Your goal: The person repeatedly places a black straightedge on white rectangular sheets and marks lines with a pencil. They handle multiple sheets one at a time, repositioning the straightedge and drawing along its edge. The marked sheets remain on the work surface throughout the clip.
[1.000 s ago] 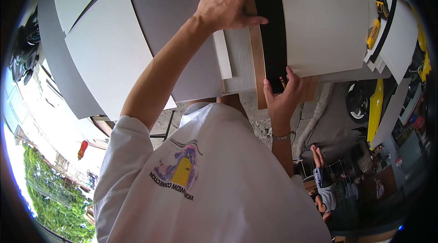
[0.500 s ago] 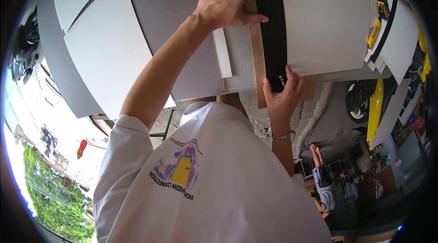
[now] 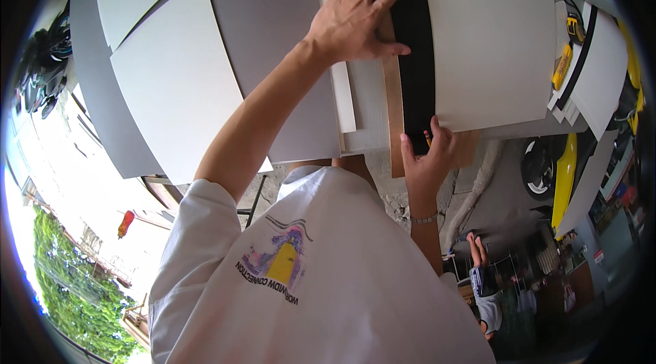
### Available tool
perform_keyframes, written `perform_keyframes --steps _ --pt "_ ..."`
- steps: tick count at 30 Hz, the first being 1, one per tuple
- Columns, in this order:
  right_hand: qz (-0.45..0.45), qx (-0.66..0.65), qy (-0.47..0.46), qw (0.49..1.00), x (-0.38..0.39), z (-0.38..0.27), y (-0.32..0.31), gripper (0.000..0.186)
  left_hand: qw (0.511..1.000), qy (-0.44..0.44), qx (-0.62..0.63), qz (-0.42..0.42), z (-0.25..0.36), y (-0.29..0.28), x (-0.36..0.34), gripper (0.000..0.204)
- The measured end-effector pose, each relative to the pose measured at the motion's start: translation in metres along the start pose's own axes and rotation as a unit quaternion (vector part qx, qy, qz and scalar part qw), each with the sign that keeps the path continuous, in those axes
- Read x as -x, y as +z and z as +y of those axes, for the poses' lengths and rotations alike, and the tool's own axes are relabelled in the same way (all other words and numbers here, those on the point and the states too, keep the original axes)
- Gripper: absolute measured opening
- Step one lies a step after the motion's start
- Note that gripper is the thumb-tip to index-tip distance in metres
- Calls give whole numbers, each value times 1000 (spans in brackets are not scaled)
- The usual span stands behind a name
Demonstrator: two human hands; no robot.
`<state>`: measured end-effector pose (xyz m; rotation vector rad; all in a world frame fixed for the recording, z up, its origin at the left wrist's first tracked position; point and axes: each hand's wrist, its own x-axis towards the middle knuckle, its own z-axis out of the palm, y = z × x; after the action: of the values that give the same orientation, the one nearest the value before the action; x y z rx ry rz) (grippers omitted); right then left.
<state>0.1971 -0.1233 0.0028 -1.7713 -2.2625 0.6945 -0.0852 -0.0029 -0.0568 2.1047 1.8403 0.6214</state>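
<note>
A long black strip [image 3: 415,67] lies on a brown board [image 3: 394,115], along the left edge of a large white sheet [image 3: 488,43]. My left hand [image 3: 355,14] lies flat across the brown board with its fingers spread; the fingertips and thumb rest on the black strip. At the strip's near end is my right hand [image 3: 429,159], thumb and forefinger pressed against its two sides. A slim orange pencil [image 3: 428,137] sticks up between those fingers, most of it hidden by the hand.
Left are grey board [image 3: 273,43], white sheets [image 3: 178,84] and a narrow white strip [image 3: 344,94]. To the right lie a yellow cutter [image 3: 562,67], a yellow-black tape measure [image 3: 575,28] and offcuts. A yellow motorcycle [image 3: 564,176] stands beyond the table edge; a person [image 3: 486,289] is farther back.
The whole view has shifted, so the table and my hands appear slightly lower and farther right. Both hands keep about the same place on the black strip.
</note>
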Motion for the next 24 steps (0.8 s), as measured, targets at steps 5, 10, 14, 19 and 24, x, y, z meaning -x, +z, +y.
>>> perform_keyframes --steps 5,10,14,19,24 --pt "-2 5 7 1000 0 0 1 69 1000 -6 6 -1 0 1 1 114" --pt "2 -16 8 1000 0 2 2 69 999 -3 -18 -38 1 -4 -2 115" --pt "-4 -13 14 1000 0 1 2 69 994 4 -12 -113 0 -13 -7 117" --pt "3 -15 19 1000 0 0 3 68 994 2 -10 -109 1 -16 -7 118" --pt "5 -23 19 1000 0 3 4 69 995 9 -37 -88 0 -8 -7 118"
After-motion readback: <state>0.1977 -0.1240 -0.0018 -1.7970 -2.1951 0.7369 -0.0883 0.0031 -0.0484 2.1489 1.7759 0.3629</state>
